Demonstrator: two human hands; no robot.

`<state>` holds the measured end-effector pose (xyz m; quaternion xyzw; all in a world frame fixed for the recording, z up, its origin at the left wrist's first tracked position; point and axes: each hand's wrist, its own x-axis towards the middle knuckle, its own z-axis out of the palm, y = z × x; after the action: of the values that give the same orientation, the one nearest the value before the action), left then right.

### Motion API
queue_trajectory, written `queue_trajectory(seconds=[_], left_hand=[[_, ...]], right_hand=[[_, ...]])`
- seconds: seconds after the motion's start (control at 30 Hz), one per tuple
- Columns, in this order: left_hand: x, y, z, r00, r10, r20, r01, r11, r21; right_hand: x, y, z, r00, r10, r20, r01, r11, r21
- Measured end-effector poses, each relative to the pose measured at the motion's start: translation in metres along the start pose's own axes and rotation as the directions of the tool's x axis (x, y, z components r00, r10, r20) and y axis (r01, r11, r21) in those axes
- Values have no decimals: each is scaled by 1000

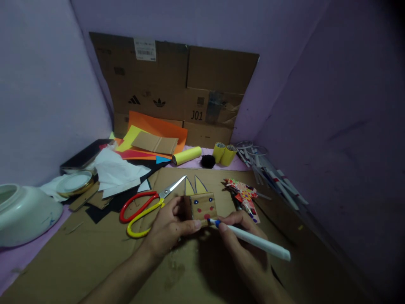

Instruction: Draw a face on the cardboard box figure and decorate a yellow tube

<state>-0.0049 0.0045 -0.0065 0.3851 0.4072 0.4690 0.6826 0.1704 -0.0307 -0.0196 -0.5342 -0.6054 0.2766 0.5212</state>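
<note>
Gripped in my left hand is a small cardboard box with a drawn face: two dark eyes, pink-red cheek spots and a red spot below. Two pointed yellow ears with dark outlines rise from its top edge. My right hand is closed around a white marker, whose blue-collared tip touches or nearly touches the face near the red spot. Scissors with red and yellow handles lie partly spread just left of the box, blades toward the ears.
Orange paper, a yellow roll and black yarn lie behind. At left are crumpled white paper and a white bowl. A patterned pouch with pens and several markers lies right. A cardboard sheet covers the surface.
</note>
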Motion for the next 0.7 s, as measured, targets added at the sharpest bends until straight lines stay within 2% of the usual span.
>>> queue_trajectory(seconds=[0.2,0.5,0.7], left_hand=[[0,1,0,1000,2,-7,-2,1000,-5],[2,-1,-2,1000,-3,-16,3,1000,10],[2,-1,-2,1000,-1,1,1,1000,31]], right_hand=[[-2,0,3,997,53,-56,-50,997,51],[0,-14,4,982,97,-162,-79,991,109],[-2,-14,5,988,124,-87,-115,987,110]])
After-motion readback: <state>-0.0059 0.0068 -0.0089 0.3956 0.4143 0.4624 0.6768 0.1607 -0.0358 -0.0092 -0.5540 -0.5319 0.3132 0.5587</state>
